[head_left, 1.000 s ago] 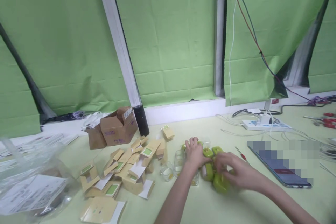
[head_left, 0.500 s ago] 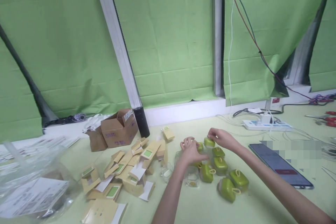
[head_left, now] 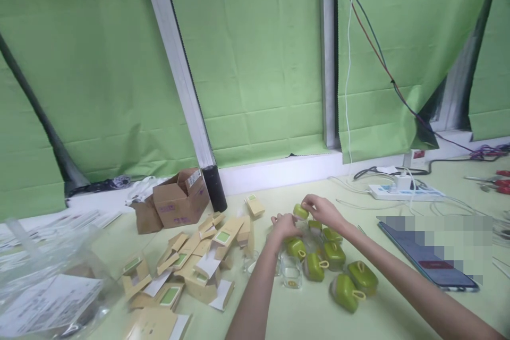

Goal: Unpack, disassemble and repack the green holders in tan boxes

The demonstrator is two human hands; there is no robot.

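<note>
My right hand (head_left: 319, 208) pinches a small green lid (head_left: 300, 211) by its top, at the back of the group. Close by on the left, my left hand (head_left: 285, 226) curves its fingers downward with the thumb to the right; what lies under them is hidden. Between and below the hands stand several glossy green-lidded containers with pale loops, among them one in the middle (head_left: 314, 266) and one nearest me (head_left: 346, 292). A clear square container (head_left: 291, 272) without a lid sits in front of my left hand. Another clear piece (head_left: 250, 263) is partly behind my left forearm.
Opened tan cartons (head_left: 199, 255) are piled on the left, beside a clear plastic bag (head_left: 56, 287). Behind them are a brown cardboard box (head_left: 181, 199) and a black cylinder (head_left: 214, 188). A phone (head_left: 430, 257), a power strip (head_left: 398, 193) and loose cables lie right.
My right hand has moved left with the green lid, closer to my left hand. My left hand has drawn in slightly, and more of the green-lidded container beside it shows.
</note>
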